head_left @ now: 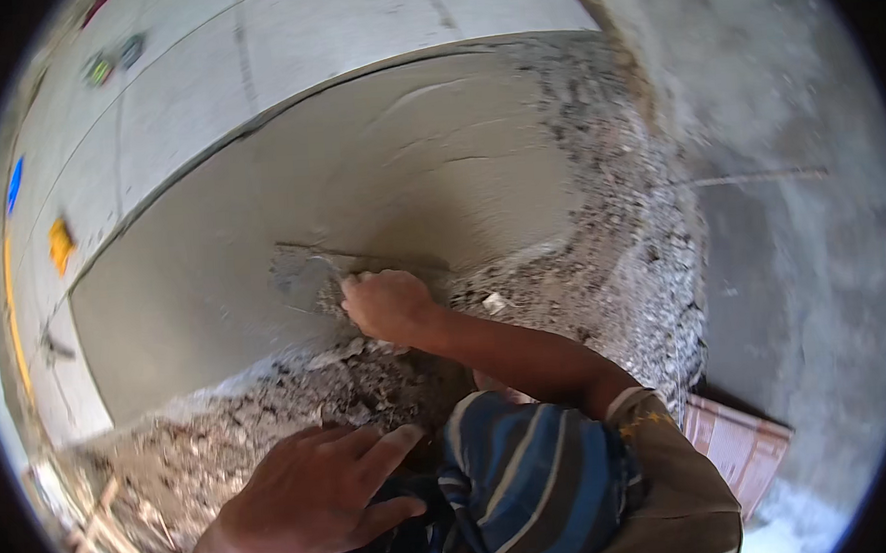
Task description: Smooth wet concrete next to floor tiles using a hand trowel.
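My right hand point(389, 304) is closed round the grip of a trowel, mostly hidden under my fingers. The trowel's flat, mortar-smeared blade point(299, 278) lies on a wide bed of smooth grey wet mortar point(200, 229), near its closer edge. Faint curved ridges mark the bed's far right part. My left hand point(319, 488) rests at my knee, over striped blue cloth point(533, 462), its fingers apart and nothing in it.
Large pale floor tiles point(320, 33) border the mortar's far and left sides, with a yellow object point(61, 244) on them. Rough, gravelly ground point(626, 237) runs along the right and near sides. A concrete wall point(784, 88), a reddish-brown panel point(737, 446) and wood pieces point(127, 548) stand around.
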Motion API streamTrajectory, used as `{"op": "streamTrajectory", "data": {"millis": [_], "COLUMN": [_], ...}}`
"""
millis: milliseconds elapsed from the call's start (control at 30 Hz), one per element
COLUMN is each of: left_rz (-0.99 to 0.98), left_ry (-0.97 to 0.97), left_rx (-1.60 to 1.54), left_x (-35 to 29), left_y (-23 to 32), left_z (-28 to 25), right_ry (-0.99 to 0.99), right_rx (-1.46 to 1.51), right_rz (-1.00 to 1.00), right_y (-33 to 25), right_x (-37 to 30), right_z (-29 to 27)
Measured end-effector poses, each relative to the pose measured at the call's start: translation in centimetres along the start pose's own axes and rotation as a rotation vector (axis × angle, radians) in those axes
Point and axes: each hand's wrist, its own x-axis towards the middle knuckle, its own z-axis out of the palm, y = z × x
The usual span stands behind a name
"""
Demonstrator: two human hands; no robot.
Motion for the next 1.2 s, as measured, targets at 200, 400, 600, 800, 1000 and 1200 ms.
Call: {"op": "streamTrajectory", "data": {"millis": [200, 400, 600, 800, 1000, 1200], "left_rz": [-0.220, -0.118, -0.181, -0.232, -0.211, -0.225], "left_ry": [-0.099, -0.060, -0.058, -0.141, -0.037, -0.046], "left_rx": [-0.039, -0.004, -0.089, -0.054, -0.101, -0.051], "left_x": [-2.3, -1.9, -1.7, -0.4, -0.6, -1.6], "left_y": [2.9, 2.5, 1.8, -0.3, -0.6, 0.1], "left_z": [-1.6, -1.6, -1.3, -0.9, -0.9, -1.6], "right_ry": [0.066, 0.704, 0.384, 0.188, 0.244, 0.582], "right_rx": [-0.312, -0.225, -0.096, -0.095, -0.127, -0.242], "right_rz": [0.345, 0.661, 0.411, 0.118, 0.419, 0.581], "right_y": [10.5, 25.4, 13.4, 7.3, 12.9, 25.2], "right_x": [-0.1, -9.1, -4.1, 2.9, 4.5, -0.1], "right_z": [-8.3, -15.3, -13.4, -12.1, -16.4, -20.0]}}
